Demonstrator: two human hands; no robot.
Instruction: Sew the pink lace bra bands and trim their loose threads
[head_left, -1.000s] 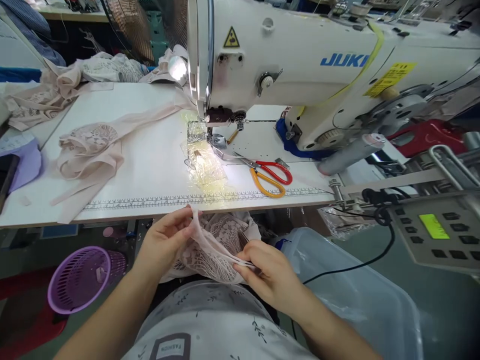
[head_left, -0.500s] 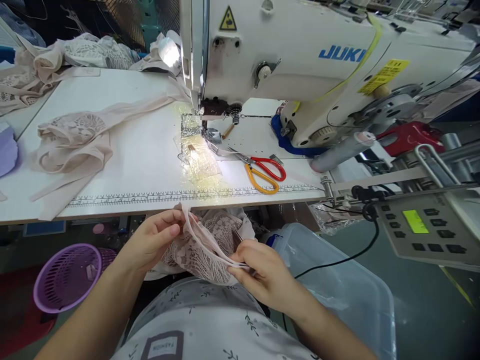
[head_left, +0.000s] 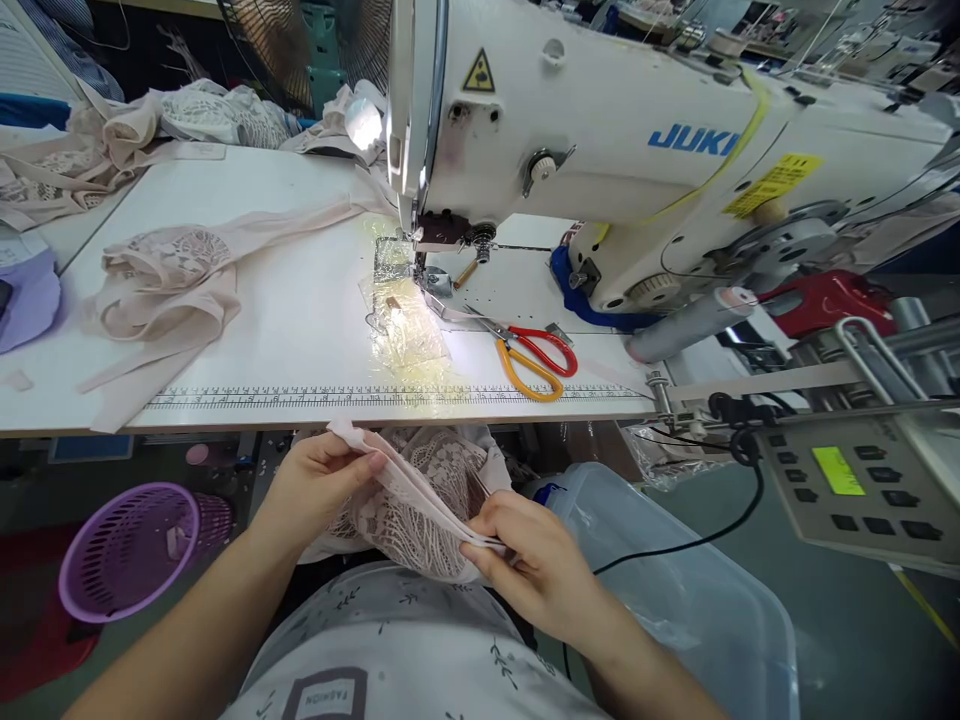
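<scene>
My left hand (head_left: 319, 485) pinches the upper edge of a pale pink lace garment (head_left: 420, 490) between thumb and fingers. Lower and to the right, my right hand (head_left: 529, 555) is closed on the same garment's folded edge band. Between both hands the band stretches taut on a slant, while the patterned lace hangs below it over my lap. A thin dark metal tip (head_left: 480, 486) pokes out just above my right fingers; the rest of that tool is hidden. Both hands are just below the front edge of the sewing table (head_left: 300, 340).
A JUKI sewing machine (head_left: 600, 130) stands over the table. Scissors (head_left: 536, 360) with red and orange handles lie near the printed ruler. Another lace piece (head_left: 169, 270) lies to the left. Below are a purple basket (head_left: 131, 550) and a clear plastic bin (head_left: 690, 600); a control panel (head_left: 862, 480) is at right.
My left hand has shifted slightly left and holds the band's end turned flatter, showing more of its width. My right hand keeps its grip. The view has tilted a little.
</scene>
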